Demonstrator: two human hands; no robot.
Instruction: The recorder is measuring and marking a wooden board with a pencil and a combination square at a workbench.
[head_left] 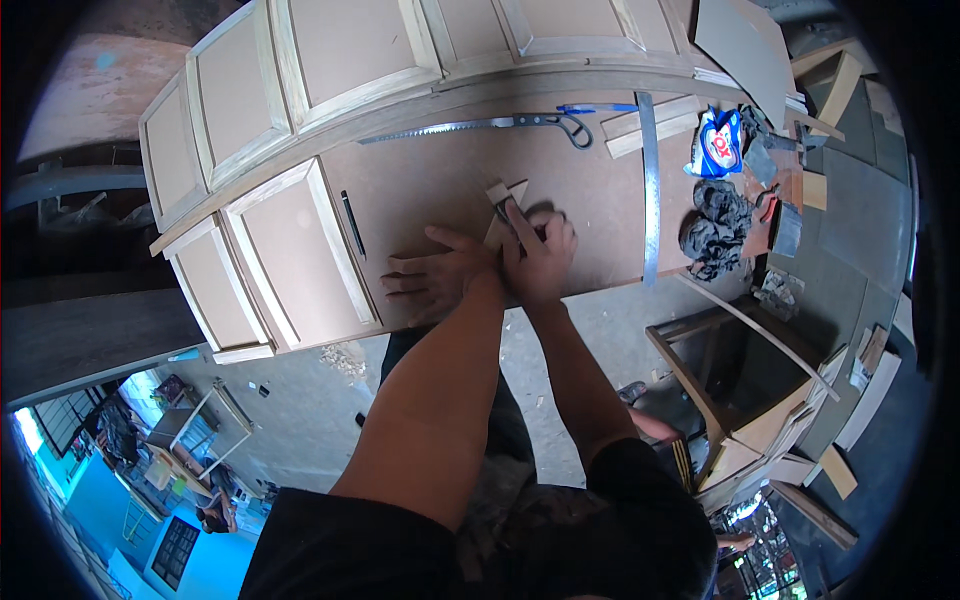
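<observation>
My left hand (pixel 437 270) lies flat on the brown board surface (pixel 440 185), fingers spread toward the left. Close beside it, my right hand (pixel 540 252) has its index finger stretched along a small light wooden piece (pixel 498 192) and its other fingers curled in. A thin, pale triangular-looking bit of wood (pixel 518 190) shows beneath that piece; its lower part is hidden by the hand. Beyond the hands lies a handsaw (pixel 480 126) with a dark loop handle. A black pencil-like stick (pixel 353 225) rests to the left.
Framed panels (pixel 300 250) stand left and along the far side. Rightward lie a steel ruler (pixel 651 190), a blue pen (pixel 597 108), wood strips (pixel 655 125), a blue-and-white packet (pixel 718 142) and crumpled dark cloth (pixel 716 228). A wooden frame (pixel 690 380) stands on the floor at right.
</observation>
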